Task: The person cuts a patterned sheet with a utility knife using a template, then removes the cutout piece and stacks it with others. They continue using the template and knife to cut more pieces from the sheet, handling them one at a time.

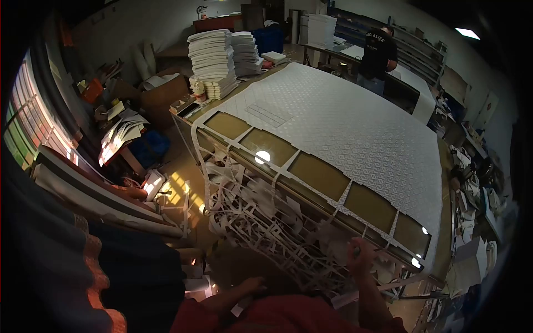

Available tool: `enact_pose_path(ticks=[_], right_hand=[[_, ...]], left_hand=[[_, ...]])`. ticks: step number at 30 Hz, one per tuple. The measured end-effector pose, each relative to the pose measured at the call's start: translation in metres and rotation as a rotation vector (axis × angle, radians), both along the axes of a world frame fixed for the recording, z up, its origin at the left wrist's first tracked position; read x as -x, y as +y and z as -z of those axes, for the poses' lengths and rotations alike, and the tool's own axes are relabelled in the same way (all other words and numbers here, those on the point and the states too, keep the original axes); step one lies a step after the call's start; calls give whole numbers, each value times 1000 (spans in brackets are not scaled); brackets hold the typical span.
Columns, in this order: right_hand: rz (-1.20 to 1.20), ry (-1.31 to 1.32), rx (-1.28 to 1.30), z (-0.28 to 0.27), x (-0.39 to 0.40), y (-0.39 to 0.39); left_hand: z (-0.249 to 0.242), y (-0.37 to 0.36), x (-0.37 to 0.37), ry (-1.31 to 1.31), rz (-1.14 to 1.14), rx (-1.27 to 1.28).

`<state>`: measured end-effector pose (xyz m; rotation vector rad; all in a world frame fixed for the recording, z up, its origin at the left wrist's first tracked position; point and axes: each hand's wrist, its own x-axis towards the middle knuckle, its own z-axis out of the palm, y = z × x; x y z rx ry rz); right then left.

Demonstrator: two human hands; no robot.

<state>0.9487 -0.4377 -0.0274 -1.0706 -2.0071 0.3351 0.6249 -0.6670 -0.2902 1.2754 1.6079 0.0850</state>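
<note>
My right hand [361, 254] is raised near the table's front edge with its fingers curled; what it holds, if anything, is too small to name. Low in the view, my left hand [252, 284] is dim and close to my body, its fingers hard to make out. A white piece [240, 307] shows beside my left wrist. Across the large table lies a patterned light sheet [355, 127], with a row of cut-out openings along its near side. Tangled white strips [266, 222] hang below the front edge.
Stacks of white sheets [212, 61] stand at the table's far left corner. Another person [377, 58] stands beyond the table, back turned. Cluttered shelves and materials line the right side. A dark blue curtain [133, 266] hangs at the lower left.
</note>
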Motion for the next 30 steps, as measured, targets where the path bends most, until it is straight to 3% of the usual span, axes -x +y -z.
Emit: enact_pose_path(ticks=[6,9,17,21,23,24,26,30], right_hand=[[-94,-42,45,-3,81,2],[-150,-111,39,-1,112,19],[-96,-40,67,38,187,79],[-67,-60,-39,72,210,132],[-24,37,277,70,218,154],[-20,52,291,71,217,164],[16,55,65,73,211,190],[112,63,87,83,194,214]], left_hand=[[56,-41,62,31,-58,-197],[24,-39,70,19,-245,-177],[-6,-16,102,17,-332,-114],[-19,23,136,-11,-332,-102],[-33,54,154,68,-268,-84],[-42,71,164,135,-232,-78],[-59,103,178,107,-241,-109],[-119,190,185,63,-233,-242]])
